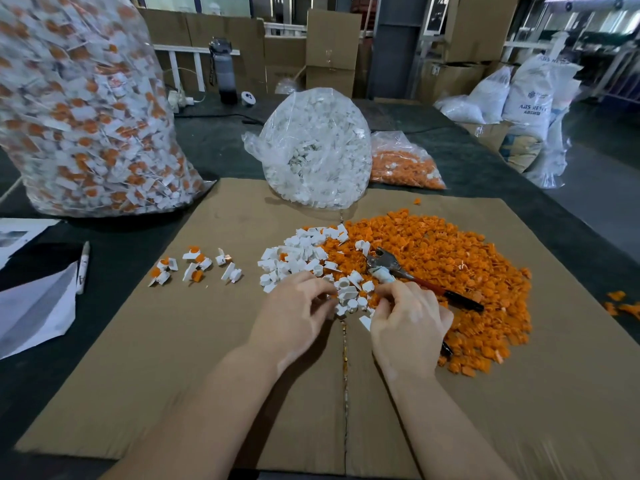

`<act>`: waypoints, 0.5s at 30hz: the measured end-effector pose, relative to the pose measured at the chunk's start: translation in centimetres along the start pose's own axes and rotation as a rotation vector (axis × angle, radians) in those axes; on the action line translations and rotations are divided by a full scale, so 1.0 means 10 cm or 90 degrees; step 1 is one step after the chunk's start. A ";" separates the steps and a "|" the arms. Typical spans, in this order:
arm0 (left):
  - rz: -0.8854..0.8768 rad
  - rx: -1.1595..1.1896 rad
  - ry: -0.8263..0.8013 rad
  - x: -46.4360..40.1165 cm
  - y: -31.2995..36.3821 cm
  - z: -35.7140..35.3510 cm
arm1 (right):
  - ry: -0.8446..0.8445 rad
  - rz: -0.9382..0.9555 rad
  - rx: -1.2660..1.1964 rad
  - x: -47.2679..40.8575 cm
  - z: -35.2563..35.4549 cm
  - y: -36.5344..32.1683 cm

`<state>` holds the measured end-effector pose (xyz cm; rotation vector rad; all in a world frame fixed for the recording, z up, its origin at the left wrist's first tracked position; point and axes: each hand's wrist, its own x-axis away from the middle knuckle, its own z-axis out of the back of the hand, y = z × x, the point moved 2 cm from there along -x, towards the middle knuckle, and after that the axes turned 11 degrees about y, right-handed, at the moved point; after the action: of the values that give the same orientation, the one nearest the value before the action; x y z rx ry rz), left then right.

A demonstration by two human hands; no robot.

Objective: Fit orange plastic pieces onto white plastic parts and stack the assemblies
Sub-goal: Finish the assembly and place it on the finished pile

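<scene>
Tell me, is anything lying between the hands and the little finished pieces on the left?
Nothing visible does. Bare cardboard lies between the left hand and the assemblies. The pliers lie on the orange pile, beyond the right hand, away from that path.

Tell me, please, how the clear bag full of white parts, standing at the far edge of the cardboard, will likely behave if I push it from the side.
The clear bag of white parts would probably sag and shift rather than slide stiffly, since its thin film looks loose and wrinkled. It stands tall and rounded, so it may tip. Its top seems open, so parts could spill onto the cardboard.
</scene>
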<state>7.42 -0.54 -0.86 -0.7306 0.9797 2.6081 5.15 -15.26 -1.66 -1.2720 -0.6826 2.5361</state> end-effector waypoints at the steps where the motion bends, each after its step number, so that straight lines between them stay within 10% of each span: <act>1: 0.004 -0.006 -0.014 0.01 0.01 -0.04 | 0.000 -0.003 0.010 0.00 0.00 0.01; 15: 0.013 0.063 -0.084 0.07 0.02 -0.08 | -0.033 0.073 0.104 0.04 -0.06 0.00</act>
<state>7.07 -1.13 -1.60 -0.5204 1.0723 2.5668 5.45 -14.96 -2.25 -1.2276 -0.4131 2.6612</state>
